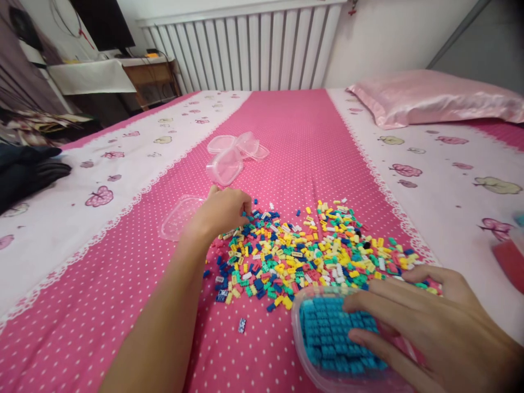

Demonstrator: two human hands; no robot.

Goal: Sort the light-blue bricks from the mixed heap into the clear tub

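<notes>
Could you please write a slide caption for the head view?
Left hand at a pile of mixed bricks, right hand over a box of blue bricks.

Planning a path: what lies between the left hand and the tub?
Loose coloured bricks lie between the left hand and tub, in the head view.

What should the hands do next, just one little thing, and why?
Maybe the left hand should look for a bright blue brick at the edge of the mixed bricks. It's right there, and the bricks showing in the clear box under the right hand are all bright blue. I can't tell whether it's pinching one now.
</notes>
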